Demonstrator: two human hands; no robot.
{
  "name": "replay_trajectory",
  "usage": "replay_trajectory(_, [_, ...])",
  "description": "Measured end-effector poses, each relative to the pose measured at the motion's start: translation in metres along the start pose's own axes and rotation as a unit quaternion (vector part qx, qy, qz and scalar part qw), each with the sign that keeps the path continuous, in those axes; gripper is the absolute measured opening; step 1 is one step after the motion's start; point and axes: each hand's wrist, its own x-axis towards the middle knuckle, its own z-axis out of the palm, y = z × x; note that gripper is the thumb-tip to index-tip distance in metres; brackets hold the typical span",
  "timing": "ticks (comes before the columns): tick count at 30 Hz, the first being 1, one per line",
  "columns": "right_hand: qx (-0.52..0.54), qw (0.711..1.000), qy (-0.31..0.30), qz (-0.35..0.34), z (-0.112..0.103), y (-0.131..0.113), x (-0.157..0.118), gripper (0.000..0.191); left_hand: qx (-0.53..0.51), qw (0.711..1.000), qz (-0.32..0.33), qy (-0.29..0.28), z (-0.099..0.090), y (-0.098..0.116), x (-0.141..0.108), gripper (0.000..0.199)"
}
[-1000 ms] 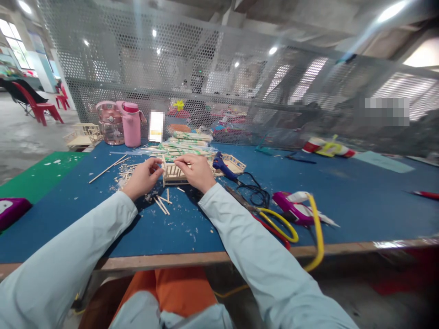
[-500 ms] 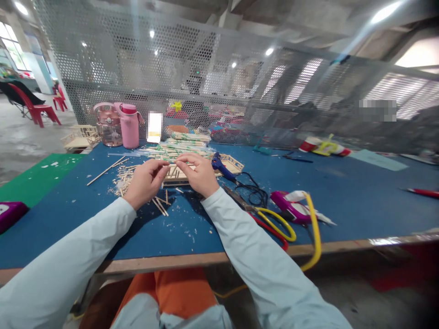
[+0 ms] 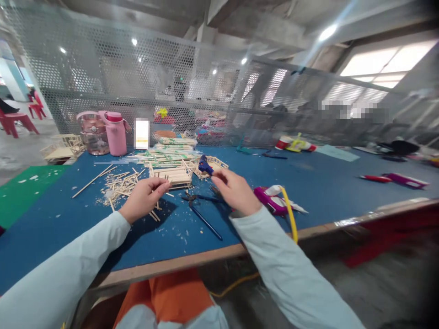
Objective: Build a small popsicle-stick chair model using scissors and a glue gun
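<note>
My left hand (image 3: 146, 195) is closed in a pinch over the table, its fingertips on what looks like a short thin wooden stick (image 3: 167, 177). Just behind the fingertips stands a small model of wooden sticks (image 3: 176, 177) with railings. To the right, my right hand (image 3: 236, 189) is closed round the handle end of a blue glue gun (image 3: 205, 165); the fingers partly hide the handle. The gun's front lies over a second stick model (image 3: 219, 165). Between my hands lie pliers with blue handles (image 3: 206, 223), spread apart.
Loose sticks and scraps (image 3: 120, 186) lie left of my left hand. Bundled sticks (image 3: 174, 151), a pink bottle (image 3: 116, 135) and a clear bottle (image 3: 95, 137) stand behind. A purple tool (image 3: 270, 200) with a yellow strip lies right. Perforated metal screen (image 3: 137, 82) bounds the back.
My right hand has left the left hand's fingertips and moved right to the glue gun, uncovering the pliers and stick model. My left hand stays pinched. The view has turned right.
</note>
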Motion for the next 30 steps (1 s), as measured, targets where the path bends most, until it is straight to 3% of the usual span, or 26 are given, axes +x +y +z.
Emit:
replay_trajectory(1, [-0.073,0.996,-0.047,0.026,-0.009,0.011,-0.004,0.012,0.002,1.000,0.001,-0.001,0.000,0.000,0.000,0.035])
replay_trajectory(3, [-0.102,0.989,-0.104,0.033,-0.020,0.026,-0.012,0.014,-0.003,1.000,0.000,-0.007,0.001,0.001,0.000,0.035])
replay_trajectory(5, [-0.114,0.986,-0.118,0.022,-0.020,0.029,-0.021,0.015,-0.010,1.000,-0.003,-0.018,0.003,0.001,0.000,0.035])
replay_trajectory(8, [-0.178,0.979,-0.094,-0.004,-0.006,0.015,-0.035,0.013,-0.022,0.999,-0.005,-0.026,0.006,0.002,-0.002,0.035])
replay_trajectory(11, [-0.230,0.959,-0.167,-0.003,0.012,-0.009,-0.046,0.031,-0.039,0.999,-0.012,-0.018,0.007,0.002,-0.003,0.034])
replay_trajectory(13, [-0.239,0.947,-0.215,-0.012,0.019,-0.021,-0.049,0.031,-0.049,0.999,-0.013,-0.015,0.008,0.003,-0.004,0.033])
replay_trajectory(16, [-0.223,0.955,-0.196,-0.021,0.017,-0.025,-0.040,0.026,-0.063,0.998,-0.005,-0.028,0.009,0.003,-0.004,0.034])
replay_trajectory(18, [-0.164,0.977,-0.136,-0.014,0.006,-0.020,-0.030,0.029,-0.066,0.997,-0.001,-0.047,0.010,0.004,-0.004,0.033])
replay_trajectory(21, [0.026,0.999,-0.032,0.003,-0.016,-0.013,-0.019,0.036,-0.070,0.994,0.011,-0.087,0.012,0.005,-0.006,0.033])
replay_trajectory(23, [0.184,0.983,-0.013,0.026,-0.025,-0.014,-0.019,0.039,-0.078,0.992,0.031,-0.093,0.014,0.008,-0.008,0.033])
replay_trajectory(25, [0.313,0.948,-0.036,0.047,-0.022,-0.020,-0.025,0.042,-0.094,0.990,0.043,-0.096,0.014,0.012,-0.010,0.033])
replay_trajectory(28, [0.415,0.907,-0.054,0.034,-0.002,-0.032,-0.037,0.045,-0.141,0.978,0.029,-0.149,0.016,0.019,-0.012,0.039])
replay_trajectory(30, [0.444,0.895,-0.027,0.011,0.015,-0.039,-0.042,0.044,-0.162,0.972,0.011,-0.172,0.017,0.022,-0.013,0.044])
